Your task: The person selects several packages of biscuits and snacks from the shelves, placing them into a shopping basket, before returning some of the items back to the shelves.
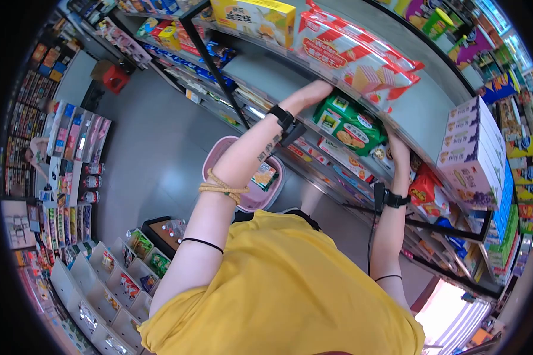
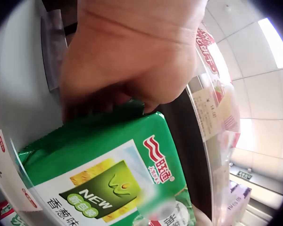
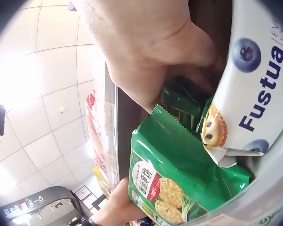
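A green cracker pack [image 1: 350, 123] lies in the lower shelf bay, between my two hands. My left hand [image 2: 132, 52] grips its crimped end, the fingers curled over the wrapper in the left wrist view. At the other end, my right hand [image 3: 151, 42] reaches in behind the front pack [image 3: 179, 165] and holds the darker green wrapping [image 3: 181, 96] there; its fingertips are hidden. Beside the right hand is a white Fustua pack [image 3: 259, 94] with blueberries printed on it.
Red-and-white wafer packs [image 1: 352, 56] and a yellow box [image 1: 254, 21] sit on the shelf above, its front edge over my hands. Purple-and-white grape boxes [image 1: 471, 151] stand at right. A pink basket [image 1: 276, 192] holding a pack is on the floor below my left arm.
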### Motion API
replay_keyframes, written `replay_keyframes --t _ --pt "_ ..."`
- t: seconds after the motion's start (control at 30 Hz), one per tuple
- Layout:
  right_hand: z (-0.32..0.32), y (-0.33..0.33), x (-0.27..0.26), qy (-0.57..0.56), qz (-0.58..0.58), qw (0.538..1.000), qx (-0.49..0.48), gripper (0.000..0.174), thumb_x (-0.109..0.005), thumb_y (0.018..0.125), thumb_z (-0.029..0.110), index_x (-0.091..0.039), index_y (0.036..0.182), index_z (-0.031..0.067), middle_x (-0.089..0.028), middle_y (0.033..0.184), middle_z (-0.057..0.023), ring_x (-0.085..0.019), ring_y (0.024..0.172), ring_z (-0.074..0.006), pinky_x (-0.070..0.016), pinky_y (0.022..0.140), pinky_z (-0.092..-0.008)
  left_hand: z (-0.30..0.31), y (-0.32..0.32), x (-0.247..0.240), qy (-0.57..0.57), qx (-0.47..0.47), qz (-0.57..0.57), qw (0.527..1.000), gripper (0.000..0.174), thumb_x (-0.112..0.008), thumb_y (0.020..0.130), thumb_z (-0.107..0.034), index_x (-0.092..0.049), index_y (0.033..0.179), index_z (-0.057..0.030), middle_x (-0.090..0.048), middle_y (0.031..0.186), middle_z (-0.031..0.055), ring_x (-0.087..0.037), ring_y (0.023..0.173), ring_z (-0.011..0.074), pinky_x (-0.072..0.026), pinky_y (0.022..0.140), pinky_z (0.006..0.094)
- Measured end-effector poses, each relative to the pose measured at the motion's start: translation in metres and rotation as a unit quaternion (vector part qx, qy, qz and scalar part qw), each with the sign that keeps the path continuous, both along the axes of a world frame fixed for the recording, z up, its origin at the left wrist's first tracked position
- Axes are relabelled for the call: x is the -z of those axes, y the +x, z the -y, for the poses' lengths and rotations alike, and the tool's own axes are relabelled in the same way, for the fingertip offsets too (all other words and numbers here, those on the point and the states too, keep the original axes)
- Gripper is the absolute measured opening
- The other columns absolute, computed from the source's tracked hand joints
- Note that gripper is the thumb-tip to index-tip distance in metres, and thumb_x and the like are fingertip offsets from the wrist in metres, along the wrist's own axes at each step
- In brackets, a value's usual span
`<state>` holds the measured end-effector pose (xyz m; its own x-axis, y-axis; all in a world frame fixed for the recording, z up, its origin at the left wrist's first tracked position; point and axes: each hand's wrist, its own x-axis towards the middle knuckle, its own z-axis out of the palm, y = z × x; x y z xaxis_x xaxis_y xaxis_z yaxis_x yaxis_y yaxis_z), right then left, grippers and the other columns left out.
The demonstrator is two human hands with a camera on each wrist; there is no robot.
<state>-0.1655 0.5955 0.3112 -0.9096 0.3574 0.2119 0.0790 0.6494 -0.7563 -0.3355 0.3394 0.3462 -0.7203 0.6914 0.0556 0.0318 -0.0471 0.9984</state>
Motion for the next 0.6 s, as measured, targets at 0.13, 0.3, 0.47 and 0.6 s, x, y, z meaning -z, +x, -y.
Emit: replay_keyframes --t 0.13,0.3,0.47,0.6 --pt "0.045 0.014 -0.047 -0.032 0.005 0.999 0.034 0.049 -0.063 0.09 0.04 -0.061 0.118 -0.0004 -0.061 0.12 -0.019 -0.055 0.112 -0.0287 -0.0365 0.101 -0.0356 0.003 0.001 0.005 0.032 -0.007 0.012 0.999 0.047 -0.043 0.1 -0.027 -0.044 0.137 0.0006 -0.049 0.136 0.0079 -0.044 0.122 0.0145 -0.0374 0.104 0.0311" --pt "0.07 0.019 -0.063 0.038 -0.014 0.998 0.051 0.052 -0.061 0.091 0.041 -0.059 0.12 -0.0014 -0.058 0.123 -0.0226 -0.053 0.115 -0.0337 -0.0346 0.103 -0.0368 0.003 -0.005 0.018 0.029 -0.029 0.001 0.999 0.05 -0.041 0.099 -0.033 -0.049 0.132 0.0043 -0.049 0.139 0.017 -0.044 0.128 0.0227 -0.0354 0.105 0.0338" --pt "0.065 0.029 -0.051 0.071 -0.022 0.994 0.078 0.057 -0.057 0.093 0.044 -0.055 0.123 -0.0045 -0.054 0.126 -0.0278 -0.05 0.12 -0.0378 -0.0333 0.103 -0.0382 0.024 0.014 0.008 -0.128 -0.122 -0.084 0.981 0.05 -0.041 0.098 -0.037 -0.056 0.12 0.0057 -0.056 0.125 0.0254 -0.05 0.121 0.0376 -0.0387 0.101 0.0397" --pt "0.099 0.078 -0.062 0.214 -0.021 0.974 0.069 0.056 -0.054 0.096 0.033 -0.042 0.136 -0.0036 -0.048 0.133 -0.0266 -0.042 0.124 -0.0403 -0.0306 0.105 -0.0451 0.094 0.084 -0.025 -0.1 -0.131 -0.222 0.961 0.047 -0.042 0.1 -0.036 -0.053 0.123 0.003 -0.059 0.119 0.0214 -0.055 0.114 0.0338 -0.0429 0.096 0.039"
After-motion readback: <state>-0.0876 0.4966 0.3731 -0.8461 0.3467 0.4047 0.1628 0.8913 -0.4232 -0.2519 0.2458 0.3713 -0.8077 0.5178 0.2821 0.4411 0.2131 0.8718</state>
